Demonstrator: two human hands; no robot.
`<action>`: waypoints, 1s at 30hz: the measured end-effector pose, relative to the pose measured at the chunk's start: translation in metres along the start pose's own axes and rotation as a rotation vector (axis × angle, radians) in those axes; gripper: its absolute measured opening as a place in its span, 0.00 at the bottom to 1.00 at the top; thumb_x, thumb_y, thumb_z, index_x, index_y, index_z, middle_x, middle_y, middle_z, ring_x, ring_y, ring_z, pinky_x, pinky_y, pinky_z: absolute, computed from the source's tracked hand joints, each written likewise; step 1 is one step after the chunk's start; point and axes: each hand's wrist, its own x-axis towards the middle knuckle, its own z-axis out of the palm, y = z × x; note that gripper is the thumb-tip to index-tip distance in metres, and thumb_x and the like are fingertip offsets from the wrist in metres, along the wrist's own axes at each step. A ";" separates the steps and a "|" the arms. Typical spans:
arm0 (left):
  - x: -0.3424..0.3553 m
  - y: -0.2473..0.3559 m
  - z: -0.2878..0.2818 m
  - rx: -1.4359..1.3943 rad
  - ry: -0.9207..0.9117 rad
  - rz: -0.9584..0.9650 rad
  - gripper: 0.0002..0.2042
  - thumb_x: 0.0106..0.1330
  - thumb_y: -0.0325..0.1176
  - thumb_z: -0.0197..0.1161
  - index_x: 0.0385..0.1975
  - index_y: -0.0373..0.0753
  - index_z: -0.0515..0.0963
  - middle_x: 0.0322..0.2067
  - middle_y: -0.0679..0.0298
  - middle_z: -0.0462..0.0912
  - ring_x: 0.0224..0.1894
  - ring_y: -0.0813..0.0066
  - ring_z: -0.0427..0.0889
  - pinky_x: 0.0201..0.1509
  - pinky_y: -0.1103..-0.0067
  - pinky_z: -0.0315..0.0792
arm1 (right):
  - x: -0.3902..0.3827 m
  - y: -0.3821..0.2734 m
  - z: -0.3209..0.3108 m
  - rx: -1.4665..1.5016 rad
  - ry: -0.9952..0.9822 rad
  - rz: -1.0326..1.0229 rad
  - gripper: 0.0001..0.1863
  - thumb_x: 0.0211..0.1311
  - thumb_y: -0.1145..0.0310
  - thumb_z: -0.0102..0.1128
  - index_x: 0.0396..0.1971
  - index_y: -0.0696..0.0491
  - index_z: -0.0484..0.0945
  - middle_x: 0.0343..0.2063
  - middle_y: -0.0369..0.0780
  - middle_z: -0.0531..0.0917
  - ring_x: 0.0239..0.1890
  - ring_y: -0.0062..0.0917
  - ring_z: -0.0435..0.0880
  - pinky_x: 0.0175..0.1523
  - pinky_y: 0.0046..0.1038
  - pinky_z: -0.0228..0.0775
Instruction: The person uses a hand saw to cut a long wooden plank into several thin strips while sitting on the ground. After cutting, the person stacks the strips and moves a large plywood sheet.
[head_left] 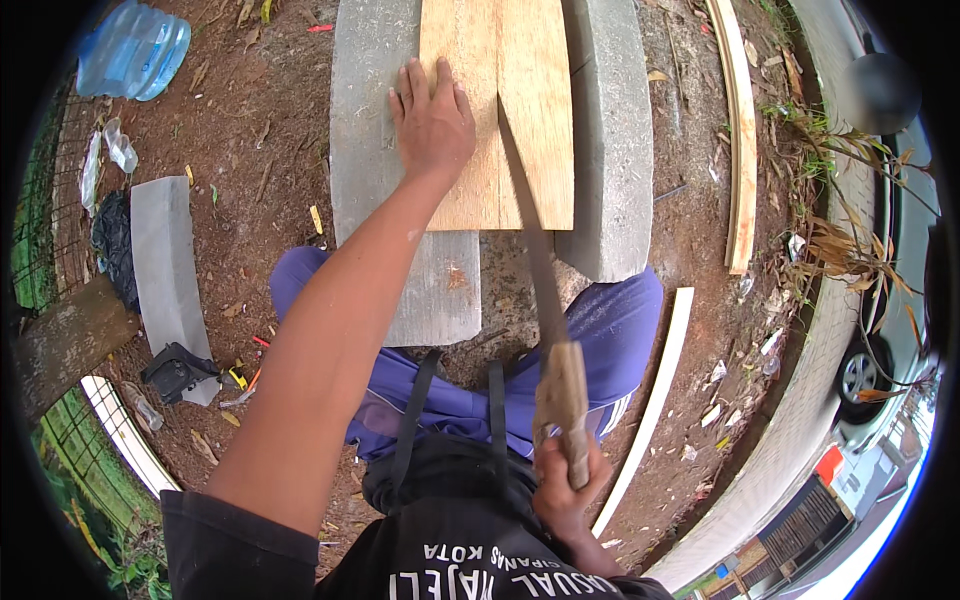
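Note:
A pale wooden board (540,160) lies on grey concrete blocks (610,150), one under its left side and another beside its right. My left hand (432,120) lies open on the board, left of a lengthwise line down its middle, fingertips pointing away from me. My right hand (570,490) grips the worn wooden handle of a handsaw (530,220), low at the right. The blade slants up to a cut line in the board, its tip at the upper middle of the board, partly hiding the line.
My crossed, blue-trousered legs are under the blocks' near end. Long wooden strips (740,150) lie at right, beside a low wall and a parked car (870,390). At left are a plastic water jug (130,55), a loose grey block (165,240), a black bag (115,250) and wire fencing.

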 end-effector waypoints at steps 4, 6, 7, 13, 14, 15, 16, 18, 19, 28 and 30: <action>-0.005 -0.001 0.001 -0.022 -0.029 -0.009 0.25 0.81 0.43 0.42 0.73 0.40 0.65 0.73 0.40 0.60 0.77 0.43 0.56 0.80 0.52 0.47 | 0.135 -0.028 0.072 0.085 0.029 0.102 0.08 0.67 0.71 0.63 0.32 0.62 0.81 0.18 0.35 0.78 0.24 0.13 0.73 0.28 0.26 0.66; 0.009 0.001 -0.001 -0.033 -0.019 -0.012 0.26 0.81 0.43 0.41 0.73 0.39 0.65 0.73 0.41 0.59 0.77 0.44 0.55 0.80 0.53 0.46 | 0.220 -0.037 0.121 0.147 -0.015 0.003 0.12 0.65 0.72 0.61 0.23 0.61 0.73 0.14 0.38 0.73 0.20 0.17 0.69 0.25 0.30 0.62; 0.009 0.009 -0.001 -0.045 -0.041 -0.005 0.26 0.81 0.43 0.40 0.73 0.39 0.65 0.74 0.41 0.58 0.78 0.45 0.54 0.81 0.54 0.45 | 0.220 -0.036 0.120 0.096 0.008 -0.026 0.12 0.64 0.72 0.61 0.23 0.60 0.72 0.14 0.40 0.73 0.20 0.19 0.70 0.26 0.31 0.63; -0.001 -0.006 0.003 -0.010 -0.001 -0.027 0.25 0.80 0.43 0.42 0.73 0.39 0.66 0.73 0.40 0.60 0.77 0.43 0.56 0.80 0.53 0.47 | 0.035 -0.001 0.040 -0.011 -0.002 -0.158 0.07 0.63 0.77 0.67 0.29 0.59 0.75 0.15 0.41 0.77 0.18 0.18 0.77 0.24 0.29 0.67; 0.002 0.000 0.004 -0.012 -0.004 -0.013 0.26 0.81 0.43 0.42 0.73 0.39 0.66 0.73 0.41 0.60 0.77 0.43 0.56 0.80 0.53 0.47 | 0.000 -0.005 0.013 -0.088 -0.053 -0.106 0.05 0.63 0.78 0.67 0.31 0.60 0.78 0.16 0.37 0.78 0.20 0.15 0.77 0.24 0.27 0.67; 0.007 0.002 0.002 -0.003 -0.006 -0.005 0.26 0.81 0.44 0.42 0.73 0.39 0.66 0.73 0.41 0.60 0.77 0.43 0.55 0.80 0.54 0.47 | 0.001 0.001 0.017 -0.041 0.067 -0.136 0.05 0.64 0.78 0.66 0.31 0.60 0.78 0.17 0.37 0.78 0.21 0.14 0.77 0.25 0.26 0.67; 0.006 0.002 -0.002 0.008 -0.020 -0.001 0.26 0.81 0.44 0.42 0.73 0.39 0.66 0.73 0.41 0.59 0.77 0.44 0.55 0.80 0.54 0.46 | -0.003 0.012 0.024 0.000 0.183 -0.153 0.05 0.64 0.78 0.66 0.31 0.60 0.78 0.18 0.36 0.79 0.22 0.13 0.77 0.25 0.25 0.68; 0.000 0.007 -0.001 -0.002 -0.055 -0.002 0.26 0.81 0.44 0.41 0.73 0.39 0.65 0.74 0.42 0.59 0.78 0.45 0.54 0.81 0.55 0.45 | 0.042 -0.015 0.025 0.106 0.003 0.069 0.04 0.65 0.78 0.64 0.31 0.61 0.78 0.20 0.35 0.79 0.23 0.13 0.76 0.27 0.25 0.68; 0.003 0.005 -0.003 -0.006 -0.057 -0.019 0.26 0.81 0.44 0.39 0.73 0.39 0.65 0.74 0.42 0.58 0.78 0.46 0.53 0.81 0.56 0.44 | 0.090 -0.018 0.052 0.151 0.009 0.031 0.06 0.67 0.75 0.62 0.30 0.61 0.77 0.18 0.36 0.77 0.22 0.14 0.72 0.27 0.27 0.66; 0.002 -0.005 -0.001 0.020 -0.059 -0.035 0.26 0.81 0.44 0.41 0.73 0.39 0.65 0.74 0.42 0.58 0.78 0.46 0.55 0.81 0.55 0.46 | 0.072 -0.001 0.061 0.112 0.018 -0.099 0.09 0.65 0.77 0.65 0.27 0.60 0.75 0.15 0.38 0.74 0.18 0.15 0.71 0.23 0.27 0.63; 0.004 0.000 0.001 0.023 -0.024 -0.010 0.26 0.80 0.44 0.42 0.73 0.39 0.66 0.73 0.42 0.59 0.77 0.46 0.56 0.80 0.54 0.48 | 0.015 0.002 0.027 -0.002 0.037 -0.200 0.06 0.63 0.79 0.67 0.30 0.60 0.77 0.16 0.36 0.75 0.19 0.12 0.72 0.22 0.25 0.63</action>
